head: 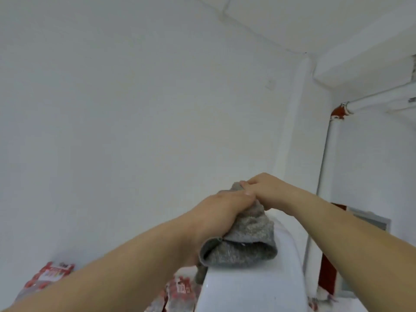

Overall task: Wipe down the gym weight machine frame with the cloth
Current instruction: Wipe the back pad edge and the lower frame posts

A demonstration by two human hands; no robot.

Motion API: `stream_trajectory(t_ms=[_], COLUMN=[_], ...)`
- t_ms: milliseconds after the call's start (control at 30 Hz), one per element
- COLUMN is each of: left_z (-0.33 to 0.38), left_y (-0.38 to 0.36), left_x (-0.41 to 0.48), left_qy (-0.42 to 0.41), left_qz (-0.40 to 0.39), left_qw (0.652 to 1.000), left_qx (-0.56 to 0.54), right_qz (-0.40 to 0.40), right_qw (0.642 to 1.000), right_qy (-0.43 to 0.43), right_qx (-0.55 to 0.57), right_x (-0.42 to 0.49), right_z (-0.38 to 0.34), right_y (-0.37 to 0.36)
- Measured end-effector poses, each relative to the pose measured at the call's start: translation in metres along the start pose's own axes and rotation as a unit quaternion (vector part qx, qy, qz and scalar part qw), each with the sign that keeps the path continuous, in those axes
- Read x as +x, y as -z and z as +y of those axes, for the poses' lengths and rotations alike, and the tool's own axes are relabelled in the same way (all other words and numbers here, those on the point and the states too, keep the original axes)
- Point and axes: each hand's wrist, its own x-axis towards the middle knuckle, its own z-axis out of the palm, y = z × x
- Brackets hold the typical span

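Note:
A grey cloth [243,239] lies bunched on top of the white machine frame [254,287], which rises from the bottom centre of the head view. My left hand [225,208] grips the cloth from the left, fingers curled over its upper part. My right hand [265,188] reaches in from the right and pinches the cloth's far end, right beside the left hand's fingertips. The underside of the cloth and most fingertips are hidden.
A white wall fills the left and centre. At the right stand a white pipe with a red joint [338,111] and a red-framed panel [369,219]. Red and white packages [51,275] lie low at the left and beside the frame.

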Motion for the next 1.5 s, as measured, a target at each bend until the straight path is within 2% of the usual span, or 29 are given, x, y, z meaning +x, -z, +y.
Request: stream_trajectory(t_ms=[67,133,233,300,500,633,800,867,967,1033,1300,1500], left_z=[0.014,0.016,0.020,0.009,-0.036,-0.064,-0.071,-0.072,-0.074,-0.070,-0.078,-0.077], left_y=[0.002,0.010,0.010,0.003,-0.024,-0.039,-0.039,-0.036,-0.023,-0.021,-0.045,-0.041], left_x=[0.024,0.034,0.055,0.090,0.197,0.249,0.263,0.255,0.233,0.229,0.281,0.264], left_qy=[0.045,0.042,0.039,0.047,0.051,0.051,0.075,0.059,0.002,0.006,0.089,0.116], left_qz=[-0.059,-0.138,-0.232,-0.253,-0.273,-0.268,-0.227,-0.246,-0.317,-0.326,-0.234,-0.197], left_qw=[0.993,0.978,0.949,0.928,0.895,0.888,0.923,0.926,0.920,0.921,0.919,0.941], left_qx=[0.096,0.151,0.211,0.271,0.348,0.371,0.303,0.280,0.231,0.214,0.305,0.247], right_qz=[0.039,0.075,0.060,0.038,0.034,0.047,0.095,0.085,0.055,0.052,0.105,0.071], right_qw=[0.999,0.996,0.992,0.990,0.978,0.967,0.934,0.931,0.932,0.928,0.906,0.931], right_qy=[-0.007,-0.004,-0.015,-0.034,-0.101,-0.113,-0.130,-0.125,-0.105,-0.103,-0.116,-0.121], right_qx=[0.036,0.057,0.110,0.135,0.182,0.221,0.318,0.332,0.344,0.354,0.393,0.339], right_x=[0.014,0.024,0.040,0.051,0.089,0.113,0.113,0.109,0.108,0.110,0.108,0.096], right_z=[0.019,0.040,0.067,0.081,0.129,0.152,0.170,0.175,0.180,0.181,0.180,0.160], right_y=[0.004,0.005,0.002,-0.003,-0.008,-0.017,-0.036,-0.040,-0.036,-0.032,-0.022,-0.022])
